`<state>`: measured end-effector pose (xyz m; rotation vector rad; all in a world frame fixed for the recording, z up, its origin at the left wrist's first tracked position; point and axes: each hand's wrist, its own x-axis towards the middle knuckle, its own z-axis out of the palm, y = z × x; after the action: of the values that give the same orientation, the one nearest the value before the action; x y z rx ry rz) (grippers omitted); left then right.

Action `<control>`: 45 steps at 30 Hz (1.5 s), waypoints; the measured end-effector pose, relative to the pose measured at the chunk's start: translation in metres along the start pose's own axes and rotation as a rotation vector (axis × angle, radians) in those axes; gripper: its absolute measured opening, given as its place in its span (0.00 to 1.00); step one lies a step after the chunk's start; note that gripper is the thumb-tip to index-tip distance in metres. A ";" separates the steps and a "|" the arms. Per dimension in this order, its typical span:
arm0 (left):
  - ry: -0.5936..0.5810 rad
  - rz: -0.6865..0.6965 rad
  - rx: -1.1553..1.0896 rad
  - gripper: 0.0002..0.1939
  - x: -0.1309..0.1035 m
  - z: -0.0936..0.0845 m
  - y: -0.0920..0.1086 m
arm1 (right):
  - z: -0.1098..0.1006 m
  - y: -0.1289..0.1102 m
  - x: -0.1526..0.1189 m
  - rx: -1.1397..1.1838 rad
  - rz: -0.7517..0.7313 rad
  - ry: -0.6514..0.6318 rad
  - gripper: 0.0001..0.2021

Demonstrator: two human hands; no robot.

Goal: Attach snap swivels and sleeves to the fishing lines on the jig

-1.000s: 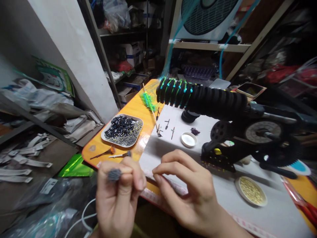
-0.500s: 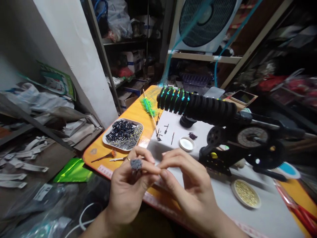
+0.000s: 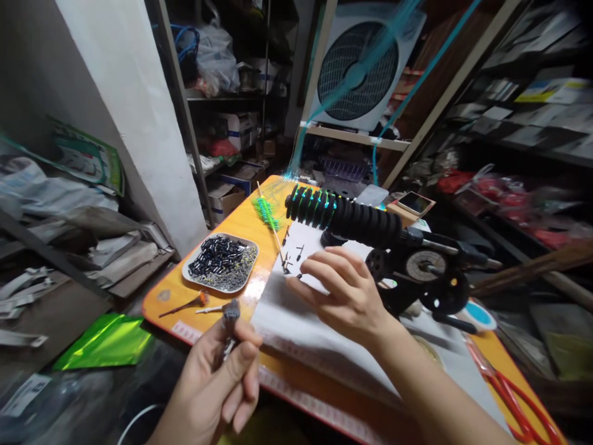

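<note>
My left hand [image 3: 222, 377] is closed on a small bundle with a grey textured head [image 3: 230, 310], low over the table's front edge. Over the white sheet [image 3: 278, 309], my right hand [image 3: 343, 290] reaches out with fingers bent; its fingertips are beside small dark pieces, and whether they pinch one is too small to tell. Further back, a ribbed black roller [image 3: 347, 216] is wound with green and blue thread at its left end. To the left sits a white tray [image 3: 254, 272] of black and grey small parts.
A stick with green bristles [image 3: 266, 213] lies behind the tray. Two thin brushes, one with an orange tip [image 3: 201, 299], lie near the front left edge. Red-handled scissors [image 3: 514, 395] are at the right. A box fan [image 3: 359, 68] stands behind.
My hands have parted. The right hand has moved forward to the dark pieces on the sheet, while the left has drawn down and left with the bundle. The view has shifted.
</note>
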<state>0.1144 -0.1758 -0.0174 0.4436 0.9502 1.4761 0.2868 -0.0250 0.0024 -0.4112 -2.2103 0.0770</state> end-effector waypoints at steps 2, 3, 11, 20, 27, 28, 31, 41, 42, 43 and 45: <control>0.048 0.040 -0.015 0.18 0.003 0.000 0.002 | 0.004 -0.003 -0.005 0.047 0.148 0.058 0.09; 0.064 0.066 -0.024 0.18 0.005 0.000 0.003 | 0.007 -0.004 -0.008 0.073 0.240 0.101 0.08; 0.037 0.198 0.034 0.14 0.018 -0.002 0.001 | 0.030 0.015 -0.001 0.392 0.773 0.231 0.21; -0.108 0.237 0.332 0.17 0.037 -0.001 -0.005 | 0.010 -0.072 -0.031 0.377 0.643 -0.054 0.07; -0.185 -0.013 0.319 0.20 0.035 -0.007 -0.020 | 0.012 -0.096 -0.059 -0.034 0.086 -0.246 0.13; -0.168 -0.011 0.327 0.20 0.033 -0.012 -0.020 | 0.006 -0.091 -0.053 -0.027 0.116 -0.230 0.11; -0.123 -0.083 0.308 0.20 0.025 -0.030 -0.019 | -0.008 -0.072 -0.029 -0.072 0.022 -0.139 0.09; -0.058 -0.073 0.494 0.21 0.017 -0.071 0.004 | 0.019 -0.054 -0.014 -0.041 -0.332 -0.303 0.12; 0.005 0.009 0.535 0.20 0.020 -0.077 0.011 | 0.021 -0.054 -0.017 -0.038 -0.297 -0.295 0.11; 0.082 0.105 0.554 0.18 0.023 -0.084 0.018 | 0.022 -0.054 -0.020 -0.029 -0.241 -0.276 0.10; 0.194 0.250 0.531 0.18 0.028 -0.096 0.035 | 0.025 -0.055 -0.025 0.011 -0.099 -0.228 0.08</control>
<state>0.0153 -0.1737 -0.0542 0.8384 1.4944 1.4976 0.2674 -0.0824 -0.0215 -0.2989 -2.4497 0.0861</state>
